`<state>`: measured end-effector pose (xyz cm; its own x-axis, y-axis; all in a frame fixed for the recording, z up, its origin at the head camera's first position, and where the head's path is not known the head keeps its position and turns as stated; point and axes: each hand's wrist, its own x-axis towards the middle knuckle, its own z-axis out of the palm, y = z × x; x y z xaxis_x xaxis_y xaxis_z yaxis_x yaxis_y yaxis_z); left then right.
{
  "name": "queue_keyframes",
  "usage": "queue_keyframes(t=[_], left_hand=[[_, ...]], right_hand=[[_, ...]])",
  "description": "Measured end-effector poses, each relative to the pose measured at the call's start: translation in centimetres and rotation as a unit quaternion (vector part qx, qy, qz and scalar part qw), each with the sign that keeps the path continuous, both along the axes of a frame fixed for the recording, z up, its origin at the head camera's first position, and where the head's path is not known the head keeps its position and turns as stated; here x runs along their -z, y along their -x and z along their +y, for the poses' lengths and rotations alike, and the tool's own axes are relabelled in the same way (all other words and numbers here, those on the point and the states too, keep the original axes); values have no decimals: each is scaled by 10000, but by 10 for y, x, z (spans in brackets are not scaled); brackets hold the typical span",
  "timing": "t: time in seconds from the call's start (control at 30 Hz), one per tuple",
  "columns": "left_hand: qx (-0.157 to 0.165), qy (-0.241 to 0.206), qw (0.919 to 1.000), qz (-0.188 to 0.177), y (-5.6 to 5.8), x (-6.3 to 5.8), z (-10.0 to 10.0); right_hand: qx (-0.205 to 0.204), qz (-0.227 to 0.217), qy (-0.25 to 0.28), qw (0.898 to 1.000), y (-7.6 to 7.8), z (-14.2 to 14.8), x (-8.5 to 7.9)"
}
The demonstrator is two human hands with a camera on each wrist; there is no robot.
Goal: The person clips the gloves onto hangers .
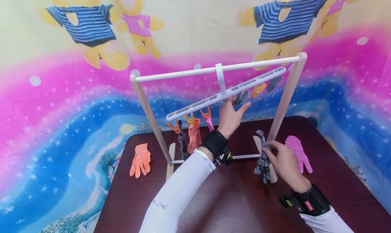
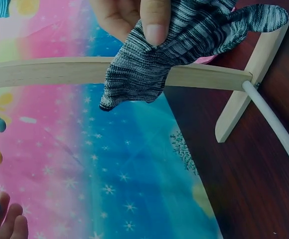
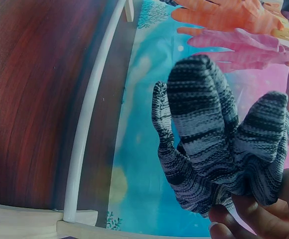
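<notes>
My right hand [image 1: 284, 161] pinches a black-and-grey knitted glove [image 1: 263, 163] between thumb and fingers, in front of the rack's right post. In the right wrist view the glove's fingers [image 3: 199, 124] stick up, partly bunched. My left hand [image 1: 231, 117] is raised under the middle of the white clip hanger [image 1: 210, 99], thumb spread away, beside a dark teal clothespin [image 1: 241, 97]. The left fingertips show close to that clothespin in the left wrist view. The hanger tilts down to the left, where clothespins hold a dark glove [image 1: 183, 144], an orange glove [image 1: 194, 136] and a pink glove [image 1: 210, 123].
The hanger's hook sits over the white top rod [image 1: 183, 74] of a wooden rack [image 1: 148, 114]. A yellow clothespin [image 1: 259, 90] and another teal one [image 1: 274, 83] hang at its right. On the dark table [image 1: 226, 206] lie an orange glove [image 1: 141, 160] and a pink glove [image 1: 297, 151].
</notes>
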<state>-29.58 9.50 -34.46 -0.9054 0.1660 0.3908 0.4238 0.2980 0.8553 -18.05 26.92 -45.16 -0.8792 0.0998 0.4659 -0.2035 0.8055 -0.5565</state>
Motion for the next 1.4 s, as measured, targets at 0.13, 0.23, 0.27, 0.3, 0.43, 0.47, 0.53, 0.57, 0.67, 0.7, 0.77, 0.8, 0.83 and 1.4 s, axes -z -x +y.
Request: queue_keyframes(t=[0.13,0.23,0.27,0.3,0.43,0.47,0.53,0.57,0.67,0.7,0.77,0.8,0.83,1.4], left_hand=[[-16,-59,10000,77,0,0,-1],[-62,-53,9999,149,-1,0,-2],[-84,-29,9998,184,-1,0,-3],[-102,0,9997,218,-2,0,-3],[-112,125,9993,341,-3,2,-5],[-107,147,9992,366,-4,2,-5],[-73,185,9989,424,-4,3,-6],[-69,215,9987,448,-5,3,-6],[-76,342,9978,556,-6,2,-7],[-81,385,9975,586,-6,2,-7],[-119,475,9968,629,-7,1,-7],[-135,506,9966,643,-8,1,-8],[-155,537,9964,645,-9,1,-8],[-432,1301,9829,1228,-11,7,-24]], right_hand=[[-24,26,2,10000,0,0,0],[-41,52,-22,10000,1,0,-1],[-45,58,-25,10000,1,0,-1],[-41,66,-31,10000,0,0,-1],[-20,65,-45,10000,0,0,-2],[-19,70,-45,10000,0,0,-2],[-25,65,-51,10000,0,0,-2],[-34,64,-48,10000,0,0,-2],[-63,96,-46,9999,0,0,-2],[-72,94,-42,9999,0,0,-2],[-96,107,-30,9999,0,-1,-2],[-107,112,-33,9999,0,-1,-2],[-118,107,-29,9999,0,-1,-2],[-138,90,-8,9999,2,-5,-3]])
